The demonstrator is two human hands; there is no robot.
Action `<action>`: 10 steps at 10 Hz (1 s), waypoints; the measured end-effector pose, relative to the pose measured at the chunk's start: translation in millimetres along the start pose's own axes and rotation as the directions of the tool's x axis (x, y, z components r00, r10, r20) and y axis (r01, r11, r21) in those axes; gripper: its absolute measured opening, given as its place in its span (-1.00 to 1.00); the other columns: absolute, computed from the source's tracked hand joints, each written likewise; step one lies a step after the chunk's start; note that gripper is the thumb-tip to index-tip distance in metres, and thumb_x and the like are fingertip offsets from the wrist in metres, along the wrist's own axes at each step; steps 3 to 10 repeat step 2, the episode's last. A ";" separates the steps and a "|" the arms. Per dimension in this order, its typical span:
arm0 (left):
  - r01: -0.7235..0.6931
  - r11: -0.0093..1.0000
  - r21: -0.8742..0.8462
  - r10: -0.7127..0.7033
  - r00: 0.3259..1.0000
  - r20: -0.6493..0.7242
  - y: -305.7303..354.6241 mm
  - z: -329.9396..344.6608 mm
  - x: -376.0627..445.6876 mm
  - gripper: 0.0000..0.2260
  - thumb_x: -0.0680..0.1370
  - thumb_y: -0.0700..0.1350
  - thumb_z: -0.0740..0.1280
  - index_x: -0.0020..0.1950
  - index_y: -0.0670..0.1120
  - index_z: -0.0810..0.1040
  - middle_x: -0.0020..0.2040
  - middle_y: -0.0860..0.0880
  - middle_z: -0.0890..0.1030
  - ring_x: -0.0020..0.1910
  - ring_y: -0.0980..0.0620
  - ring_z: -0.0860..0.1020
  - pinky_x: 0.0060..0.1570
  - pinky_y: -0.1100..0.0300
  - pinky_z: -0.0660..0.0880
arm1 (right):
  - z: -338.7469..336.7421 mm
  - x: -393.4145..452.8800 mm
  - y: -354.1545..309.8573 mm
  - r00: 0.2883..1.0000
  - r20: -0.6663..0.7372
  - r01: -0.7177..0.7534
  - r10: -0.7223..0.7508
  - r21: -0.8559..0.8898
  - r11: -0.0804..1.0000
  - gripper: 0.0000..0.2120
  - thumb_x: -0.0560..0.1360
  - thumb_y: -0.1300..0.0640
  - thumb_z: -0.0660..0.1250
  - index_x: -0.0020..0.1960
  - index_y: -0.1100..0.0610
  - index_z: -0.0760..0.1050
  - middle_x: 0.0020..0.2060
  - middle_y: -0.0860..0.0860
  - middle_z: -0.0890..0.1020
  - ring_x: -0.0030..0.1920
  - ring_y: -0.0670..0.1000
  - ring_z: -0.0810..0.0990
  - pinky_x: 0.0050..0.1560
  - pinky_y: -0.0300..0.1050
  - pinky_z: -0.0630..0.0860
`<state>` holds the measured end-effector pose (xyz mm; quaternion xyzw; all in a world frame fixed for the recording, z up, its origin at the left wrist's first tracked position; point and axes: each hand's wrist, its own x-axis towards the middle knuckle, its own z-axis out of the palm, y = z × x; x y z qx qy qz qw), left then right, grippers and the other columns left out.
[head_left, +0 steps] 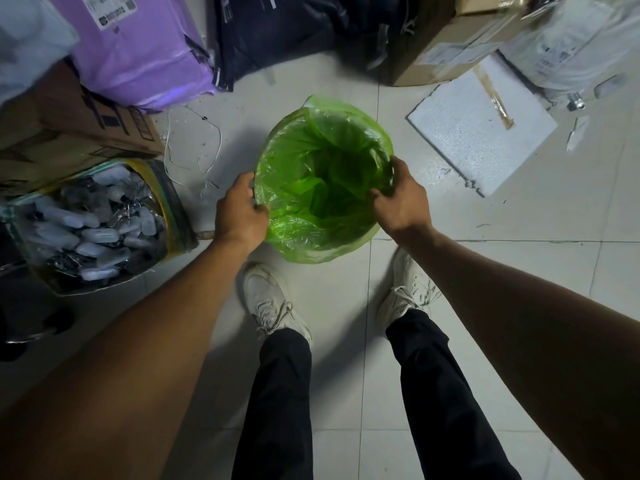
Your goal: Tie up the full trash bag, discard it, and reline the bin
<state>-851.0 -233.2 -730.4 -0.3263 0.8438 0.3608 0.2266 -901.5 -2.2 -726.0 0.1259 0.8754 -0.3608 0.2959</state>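
Note:
A round bin stands on the tiled floor just ahead of my feet, lined with a translucent green bag [322, 174] whose edge is folded down over the rim. The bin itself is hidden under the plastic. My left hand [240, 211] pinches the bag at the bin's left rim. My right hand [401, 199] grips the bag at the right rim, fingers curled over the edge. The bag's inside looks loose and crumpled, with no rubbish visible in it.
A sack of small plastic bottles [100, 223] sits at the left, beside cardboard boxes [69, 133]. Purple [138, 46] and black [277, 32] parcels lie behind the bin. A white foam slab [481, 129] and another carton [460, 39] are at the right. Loose wire [194, 147] lies on the floor.

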 end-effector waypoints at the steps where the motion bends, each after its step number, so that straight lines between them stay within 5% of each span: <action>1: 0.004 1.000 -0.024 -0.004 1.000 0.025 2.5 -2.1 -2.7 -0.64 0.50 -0.27 0.32 0.26 -0.01 0.49 0.00 0.07 0.58 0.00 0.00 0.57 0.07 0.15 0.50 | -4.1 0.2 4.7 0.999 0.035 -0.009 0.009 -0.008 1.000 -0.43 0.45 0.11 0.30 0.44 0.09 0.26 0.19 0.17 0.57 0.15 0.22 0.57 0.20 0.11 0.53; 2: -0.036 0.998 0.050 0.035 0.999 0.017 13.8 -12.0 -11.2 -0.59 0.49 -0.19 0.33 0.34 -0.03 0.44 0.17 -0.04 0.57 0.13 -0.10 0.56 0.15 0.09 0.47 | -14.9 -7.3 4.1 0.996 0.004 0.086 -0.087 -0.125 0.988 -0.37 0.45 0.04 0.29 0.48 0.10 0.23 0.25 0.23 0.49 0.25 0.24 0.46 0.23 0.07 0.43; 10: -0.036 0.998 0.050 0.035 0.999 0.017 13.8 -12.0 -11.2 -0.59 0.49 -0.19 0.33 0.34 -0.03 0.44 0.17 -0.04 0.57 0.13 -0.10 0.56 0.15 0.09 0.47 | -14.9 -7.3 4.1 0.996 0.004 0.086 -0.087 -0.125 0.988 -0.37 0.45 0.04 0.29 0.48 0.10 0.23 0.25 0.23 0.49 0.25 0.24 0.46 0.23 0.07 0.43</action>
